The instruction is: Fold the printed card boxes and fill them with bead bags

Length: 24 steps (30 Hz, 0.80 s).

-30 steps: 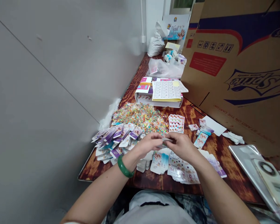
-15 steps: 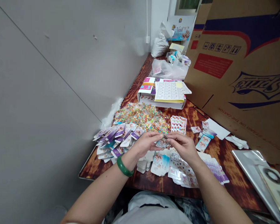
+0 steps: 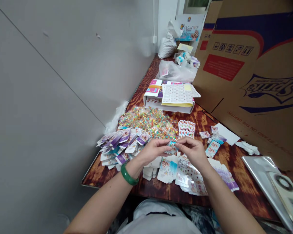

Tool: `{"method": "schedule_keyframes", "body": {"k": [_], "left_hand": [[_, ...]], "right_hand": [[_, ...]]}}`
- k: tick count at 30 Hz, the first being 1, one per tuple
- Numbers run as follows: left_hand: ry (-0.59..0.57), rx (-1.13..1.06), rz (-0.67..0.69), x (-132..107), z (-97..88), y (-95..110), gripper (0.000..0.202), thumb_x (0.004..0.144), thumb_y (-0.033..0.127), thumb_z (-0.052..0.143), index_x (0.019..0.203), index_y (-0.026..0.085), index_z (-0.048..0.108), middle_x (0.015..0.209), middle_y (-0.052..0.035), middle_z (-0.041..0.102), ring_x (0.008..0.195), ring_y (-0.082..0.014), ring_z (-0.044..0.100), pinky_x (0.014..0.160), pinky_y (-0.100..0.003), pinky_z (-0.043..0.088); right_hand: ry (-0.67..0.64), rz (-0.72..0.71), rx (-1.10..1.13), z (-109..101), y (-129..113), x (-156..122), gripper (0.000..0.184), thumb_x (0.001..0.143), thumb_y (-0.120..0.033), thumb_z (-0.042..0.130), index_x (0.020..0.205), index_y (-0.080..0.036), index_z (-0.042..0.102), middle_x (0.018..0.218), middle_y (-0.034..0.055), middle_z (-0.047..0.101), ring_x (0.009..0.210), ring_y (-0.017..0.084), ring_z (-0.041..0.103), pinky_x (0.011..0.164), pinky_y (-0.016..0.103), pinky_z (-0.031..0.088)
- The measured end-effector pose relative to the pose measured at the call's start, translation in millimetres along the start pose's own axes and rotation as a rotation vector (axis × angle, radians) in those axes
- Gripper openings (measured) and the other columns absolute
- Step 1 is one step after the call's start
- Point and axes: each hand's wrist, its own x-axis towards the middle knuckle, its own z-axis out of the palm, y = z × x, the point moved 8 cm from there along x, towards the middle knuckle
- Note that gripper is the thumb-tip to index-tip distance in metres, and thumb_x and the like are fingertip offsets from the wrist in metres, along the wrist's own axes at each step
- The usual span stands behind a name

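My left hand [image 3: 156,150] is closed around a small blue-and-white printed card box [image 3: 172,149], held just over the table's front part. From the other side, my right hand [image 3: 190,149] pinches the box's upper edge between thumb and fingers. Below the hands lie a stack of blue-and-white cards [image 3: 166,169] and shiny sticker sheets [image 3: 190,178]. Left of my left hand is a heap of purple and white flat card boxes [image 3: 123,143]. Beyond the hands spreads a pile of clear packets with colourful small pieces [image 3: 148,122]. A sticker stack [image 3: 187,129] lies behind my right hand.
Several small boxes [image 3: 213,149] lie right of my hands, with purple cards [image 3: 224,174] nearer. A large carton [image 3: 234,81] stands at right; a phone [image 3: 284,191] rests on a silvery packet. A white box with sheets [image 3: 177,94] is farther back. The grey wall [image 3: 51,97] borders the left.
The small box has turned so its blue printed face shows more between my hands. My left fingers have closed in more around it, and my right hand stays at its edge.
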Motion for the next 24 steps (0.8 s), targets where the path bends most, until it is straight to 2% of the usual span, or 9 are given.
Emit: {"method": "schedule_keyframes", "body": {"k": [4, 7, 10, 13, 15, 17, 20, 22, 24], "left_hand": [[0.038, -0.055, 0.003, 0, -4.1, -2, 0.03, 0.069, 0.031, 0.071, 0.095, 0.019, 0.068, 0.094, -0.0036, 0.066, 0.084, -0.0157, 0.062, 0.07, -0.027, 0.053], [0.071, -0.086, -0.023, -1, -4.0, -5, 0.03, 0.067, 0.033, 0.072, 0.093, 0.018, 0.068, 0.093, -0.0031, 0.066, 0.079, -0.0145, 0.062, 0.066, -0.027, 0.055], [0.079, -0.079, -0.064, -1, 0.6, -6, 0.034, 0.066, 0.035, 0.073, 0.095, 0.018, 0.067, 0.093, -0.0036, 0.065, 0.074, -0.0136, 0.063, 0.063, -0.027, 0.055], [0.033, 0.019, -0.105, 1, 6.8, -3, 0.037, 0.071, 0.041, 0.066, 0.099, 0.017, 0.066, 0.094, -0.0055, 0.066, 0.063, -0.0127, 0.064, 0.058, -0.026, 0.053], [0.076, 0.129, -0.086, 1, 0.5, 4, 0.037, 0.075, 0.044, 0.061, 0.099, 0.017, 0.066, 0.094, -0.0065, 0.066, 0.058, -0.0115, 0.063, 0.051, -0.022, 0.05], [0.18, 0.223, -0.038, -1, -14.0, 13, 0.035, 0.076, 0.044, 0.059, 0.098, 0.017, 0.066, 0.095, -0.0068, 0.066, 0.058, -0.0108, 0.062, 0.046, -0.019, 0.044], [0.268, 0.269, 0.017, -7, -32.3, 22, 0.035, 0.077, 0.045, 0.057, 0.098, 0.018, 0.065, 0.093, -0.0064, 0.067, 0.062, -0.0113, 0.061, 0.044, -0.017, 0.039], [0.28, 0.258, 0.021, -10, -38.4, 22, 0.035, 0.077, 0.045, 0.057, 0.097, 0.017, 0.065, 0.09, -0.0061, 0.067, 0.063, -0.0114, 0.06, 0.044, -0.017, 0.039], [0.291, 0.247, 0.012, -10, -39.8, 20, 0.034, 0.077, 0.043, 0.057, 0.096, 0.016, 0.065, 0.089, -0.006, 0.066, 0.063, -0.011, 0.059, 0.045, -0.017, 0.039]], "right_hand": [[-0.038, -0.3, -0.219, 4, -19, -8, 0.008, 0.079, -0.021, 0.059, 0.077, -0.019, 0.067, 0.08, 0.006, 0.065, 0.077, 0.018, 0.06, 0.065, 0.029, 0.049], [-0.061, -0.385, -0.271, 9, -20, -16, 0.013, 0.08, -0.019, 0.059, 0.09, -0.02, 0.067, 0.088, 0.0076, 0.065, 0.083, 0.018, 0.06, 0.066, 0.029, 0.05], [-0.075, -0.35, -0.26, 13, -13, -20, 0.022, 0.081, -0.021, 0.057, 0.102, -0.022, 0.066, 0.092, 0.0078, 0.064, 0.084, 0.018, 0.059, 0.064, 0.029, 0.05], [-0.102, -0.213, -0.17, 7, 2, -19, 0.027, 0.083, -0.027, 0.055, 0.108, -0.025, 0.065, 0.093, 0.0073, 0.063, 0.079, 0.017, 0.059, 0.06, 0.028, 0.05], [-0.037, -0.09, -0.126, -19, 18, -14, 0.027, 0.081, -0.032, 0.057, 0.104, -0.023, 0.068, 0.088, 0.0066, 0.064, 0.069, 0.016, 0.059, 0.055, 0.027, 0.049], [0.163, 0.075, -0.168, -68, 42, -11, 0.032, 0.077, -0.037, 0.059, 0.103, -0.02, 0.068, 0.083, 0.0062, 0.065, 0.057, 0.014, 0.056, 0.051, 0.028, 0.048], [0.393, 0.303, -0.466, -138, 73, -13, 0.039, 0.076, -0.037, 0.055, 0.105, -0.013, 0.067, 0.083, 0.0101, 0.067, 0.059, 0.017, 0.057, 0.056, 0.031, 0.047], [0.406, 0.411, -0.809, -158, 82, -15, 0.036, 0.076, -0.037, 0.054, 0.097, -0.012, 0.069, 0.09, 0.0143, 0.067, 0.075, 0.024, 0.06, 0.067, 0.034, 0.046], [0.326, 0.501, -0.988, -151, 90, -13, 0.039, 0.08, -0.044, 0.048, 0.09, -0.013, 0.07, 0.09, 0.0156, 0.067, 0.083, 0.026, 0.061, 0.071, 0.034, 0.044]]}}
